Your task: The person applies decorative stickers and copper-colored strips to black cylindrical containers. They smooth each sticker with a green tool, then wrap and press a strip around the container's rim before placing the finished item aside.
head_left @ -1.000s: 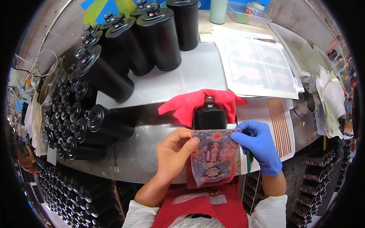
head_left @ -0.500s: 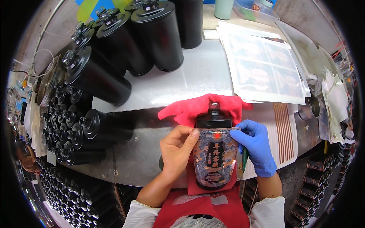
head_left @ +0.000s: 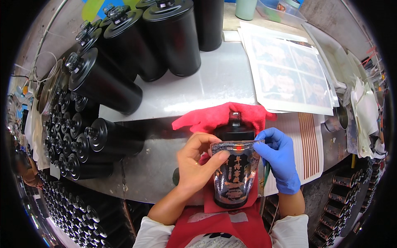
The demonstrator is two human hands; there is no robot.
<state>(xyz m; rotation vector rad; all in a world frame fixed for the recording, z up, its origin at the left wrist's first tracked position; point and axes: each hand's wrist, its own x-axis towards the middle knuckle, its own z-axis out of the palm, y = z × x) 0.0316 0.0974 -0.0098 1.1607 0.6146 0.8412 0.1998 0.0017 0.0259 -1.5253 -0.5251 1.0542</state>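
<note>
A black bottle [head_left: 234, 134] with a clear threaded neck lies in front of me, its neck end against a red cloth [head_left: 206, 116]. Over its body lies a patterned decal film [head_left: 236, 175] with orange-brown characters and a red spot near the top edge. My bare left hand [head_left: 201, 162] pinches the film's upper left corner, thumb on the front face. In a blue glove, my right hand [head_left: 280, 159] grips the upper right corner between thumb and fingers. The film's upper edge is held off the bottle and bends between both hands.
Tall black bottles [head_left: 171, 39] stand on the grey metal tabletop at the back left. More bottles [head_left: 115, 136] lie stacked below them. Printed sheets [head_left: 285, 72] are piled at the back right, above a brown-striped sheet [head_left: 307, 142]. Racked decorated bottles [head_left: 337, 194] fill the lower right.
My left thumb has slid inward onto the film's front, and the left hand has shifted slightly right. The film's top edge now curls more, and its sides wrap closer to the bottle.
</note>
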